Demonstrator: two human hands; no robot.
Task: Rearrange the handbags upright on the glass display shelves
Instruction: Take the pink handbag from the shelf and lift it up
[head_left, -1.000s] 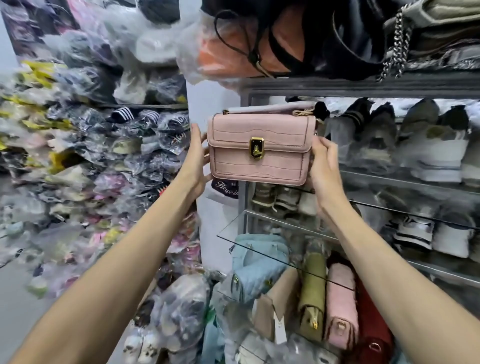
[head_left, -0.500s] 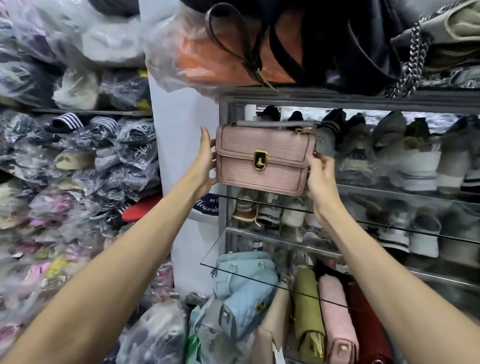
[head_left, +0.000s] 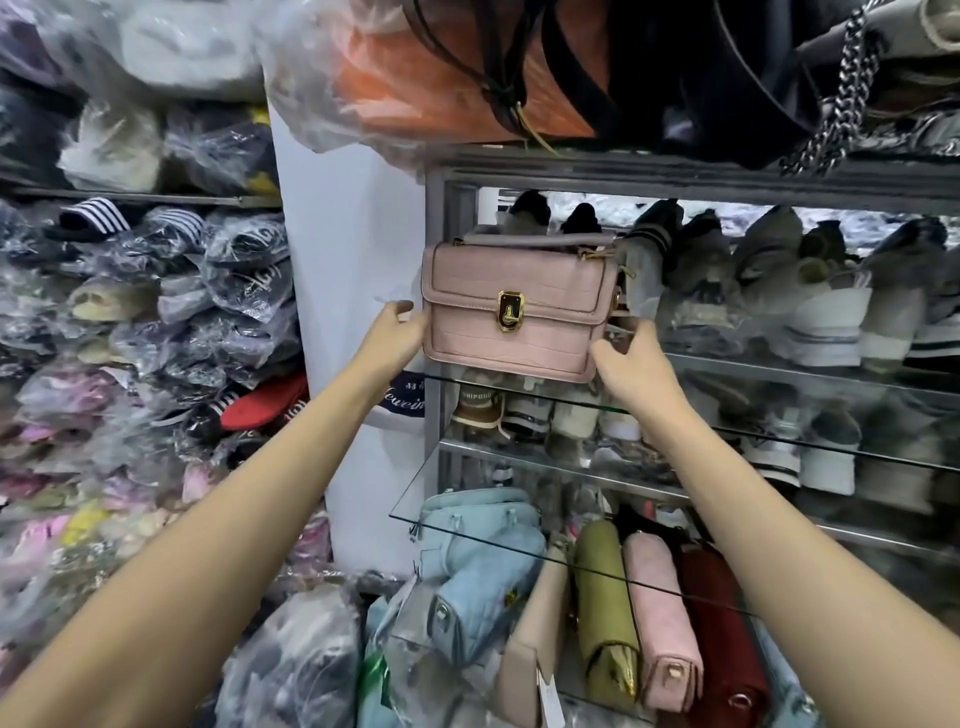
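A pink crocodile-textured handbag (head_left: 514, 306) with a gold clasp stands upright at the left end of the upper glass shelf (head_left: 779, 387). My left hand (head_left: 397, 330) holds its left side, fingers curled round the edge. My right hand (head_left: 631, 358) grips its lower right corner. Below, under the lower glass shelf (head_left: 467, 525), lie a light blue bag (head_left: 483, 561), an olive bag (head_left: 605, 597), a pink bag (head_left: 660, 618) and a dark red bag (head_left: 722, 634).
Wrapped shoes (head_left: 810, 312) crowd the glass shelves to the right. An orange bag in plastic (head_left: 431, 78) and dark bags with a chain strap (head_left: 841, 88) sit on the metal top shelf. Bagged slippers (head_left: 156, 312) fill the left wall. A white pillar (head_left: 343, 260) stands between.
The pink handbag has come down from mid-air to the left end of the upper glass shelf. Both hands slid lower on its sides. The view moved closer.
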